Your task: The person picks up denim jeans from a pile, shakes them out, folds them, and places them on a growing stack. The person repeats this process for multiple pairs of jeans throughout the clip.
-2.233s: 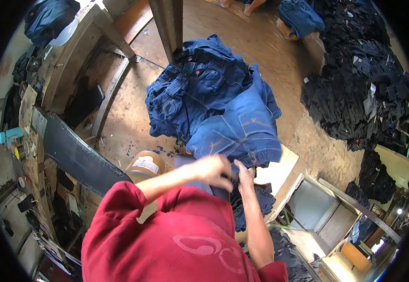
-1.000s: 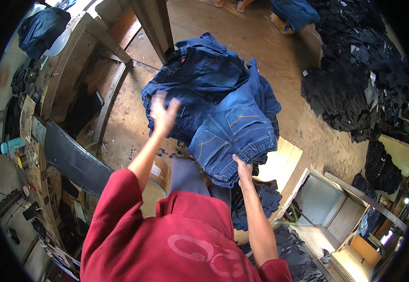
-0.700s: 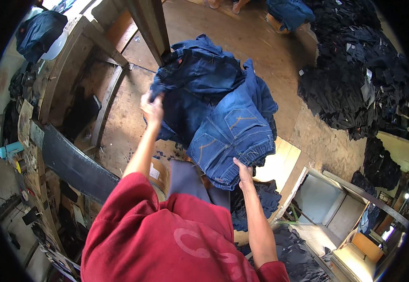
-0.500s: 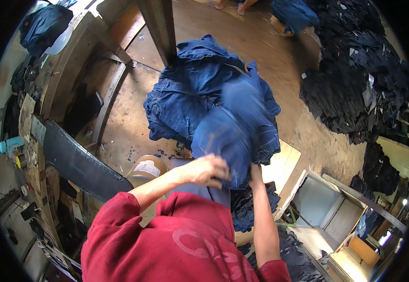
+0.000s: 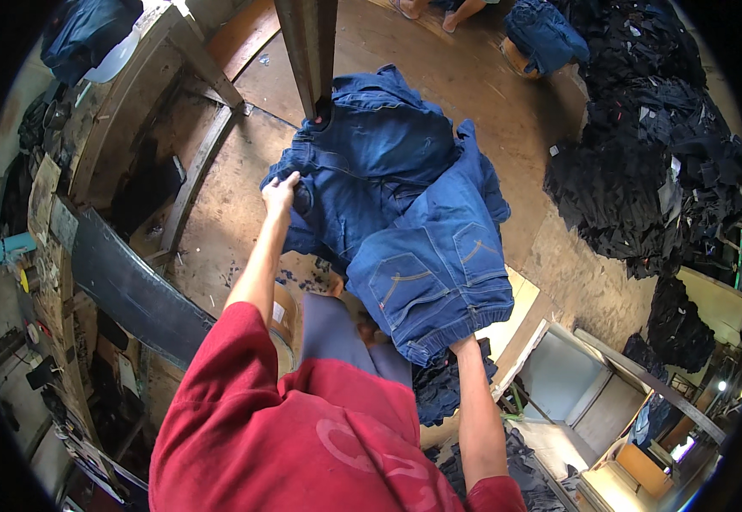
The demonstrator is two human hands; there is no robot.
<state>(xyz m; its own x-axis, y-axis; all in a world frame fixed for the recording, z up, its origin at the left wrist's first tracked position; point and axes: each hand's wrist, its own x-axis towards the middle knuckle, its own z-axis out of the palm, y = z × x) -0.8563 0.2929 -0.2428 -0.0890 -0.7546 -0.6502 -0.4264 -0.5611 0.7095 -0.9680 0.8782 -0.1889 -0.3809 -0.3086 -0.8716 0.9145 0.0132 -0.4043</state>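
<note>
A pile of blue jeans [image 5: 379, 162] lies on the wooden floor in front of me. The top pair [image 5: 439, 273] shows its back pockets and waistband toward me. My left hand [image 5: 279, 189] reaches out to the left edge of the pile and grips the denim there. My right hand [image 5: 465, 346] holds the waistband of the top pair at its near edge, fingers mostly hidden under the cloth. My red sleeves fill the lower part of the view.
A heap of black garments [image 5: 644, 162] lies at the right. A wooden post [image 5: 307, 51] stands behind the pile. A dark belt [image 5: 132, 290] and a cluttered workbench [image 5: 38, 256] run along the left. Another person's feet [image 5: 439, 10] show at the top.
My left hand went from my lap, where it bunched the jeans, out to the left edge of the pile. The top pair now lies spread flat with its pockets showing.
</note>
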